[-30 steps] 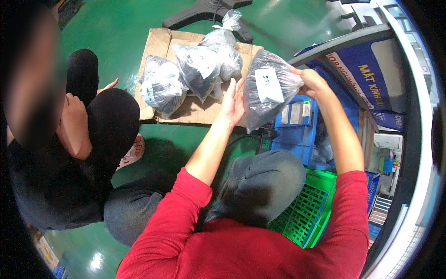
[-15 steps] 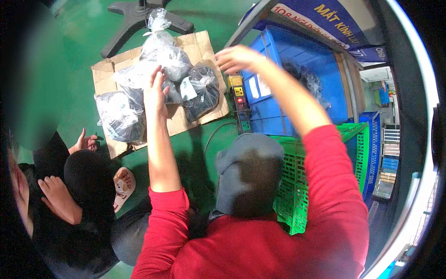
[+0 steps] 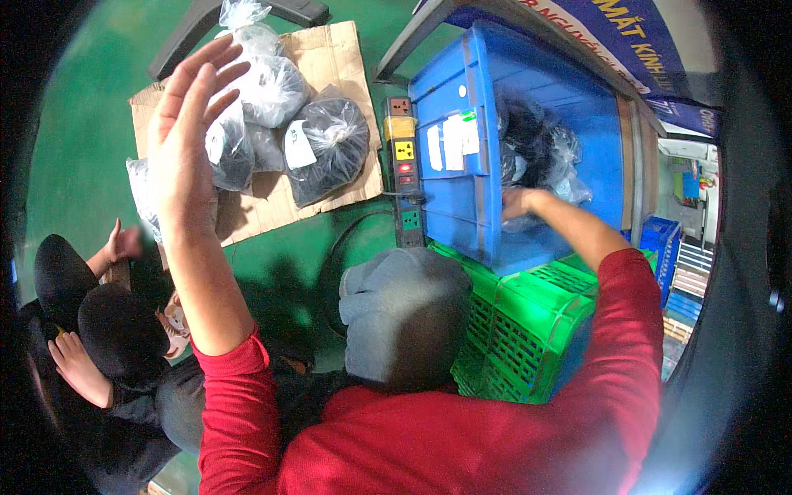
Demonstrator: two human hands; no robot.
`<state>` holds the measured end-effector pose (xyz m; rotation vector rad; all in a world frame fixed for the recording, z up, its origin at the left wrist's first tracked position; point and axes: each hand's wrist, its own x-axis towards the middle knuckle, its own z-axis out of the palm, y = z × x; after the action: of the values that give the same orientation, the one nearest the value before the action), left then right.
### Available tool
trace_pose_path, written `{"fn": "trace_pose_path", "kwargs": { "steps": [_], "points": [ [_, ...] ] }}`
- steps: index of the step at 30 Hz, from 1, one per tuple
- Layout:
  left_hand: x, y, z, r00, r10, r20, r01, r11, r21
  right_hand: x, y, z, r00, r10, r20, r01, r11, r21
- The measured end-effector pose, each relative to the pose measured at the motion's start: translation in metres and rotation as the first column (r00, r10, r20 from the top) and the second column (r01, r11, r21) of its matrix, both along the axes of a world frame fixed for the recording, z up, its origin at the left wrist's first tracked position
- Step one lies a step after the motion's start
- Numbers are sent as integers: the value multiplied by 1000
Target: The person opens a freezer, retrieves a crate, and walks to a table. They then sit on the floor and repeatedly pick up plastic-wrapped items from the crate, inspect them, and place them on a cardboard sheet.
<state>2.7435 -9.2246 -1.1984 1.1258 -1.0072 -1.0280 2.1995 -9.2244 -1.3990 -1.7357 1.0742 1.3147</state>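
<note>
My left hand (image 3: 190, 124) is raised with its fingers stretched apart, holding nothing, in front of the bags on the left. Inside the blue plastic bin (image 3: 456, 194) is my right hand (image 3: 524, 202), near clear plastic bags of dark contents (image 3: 540, 153); its fingers are mostly hidden, so their grip does not show. A flat cardboard sheet (image 3: 330, 58) on the green floor bears several clear bags. Among them are a bag of black contents with a white label (image 3: 334, 161) and a knotted bag (image 3: 268, 87) behind it.
A power strip (image 3: 403, 169) with a lit red switch stands between cardboard and bin. Green crates (image 3: 524, 330) lie nearer, by my grey-trousered knee (image 3: 404, 318). At left sits a co-worker in black, one hand (image 3: 82, 371) low, another (image 3: 124, 243) near the cardboard.
My right hand has moved from above the cardboard's right edge down into the blue bin. My left hand has risen leftward in view, and the view itself has shifted right.
</note>
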Motion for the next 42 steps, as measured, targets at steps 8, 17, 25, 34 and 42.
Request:
{"fn": "trace_pose_path", "kwargs": {
  "steps": [8,17,25,34,42],
  "points": [
    [-26,8,-24,1000,-30,-8,31,991,128,19,-28,-8,994,106,-10,-106,994,21],
    [-32,18,-20,994,-110,0,110,991,77,17,12,37,926,-79,-370,-44,949,-313],
    [-4,30,-43,997,-48,59,37,984,176,-7,6,55,920,191,-341,-277,935,-222],
    [-39,15,-42,985,-174,-5,172,973,152,-30,-24,184,998,-38,45,56,860,-507],
    [-104,15,-68,805,-552,-219,589,788,179,119,12,387,933,302,-198,-300,342,-891]
  ]
}}
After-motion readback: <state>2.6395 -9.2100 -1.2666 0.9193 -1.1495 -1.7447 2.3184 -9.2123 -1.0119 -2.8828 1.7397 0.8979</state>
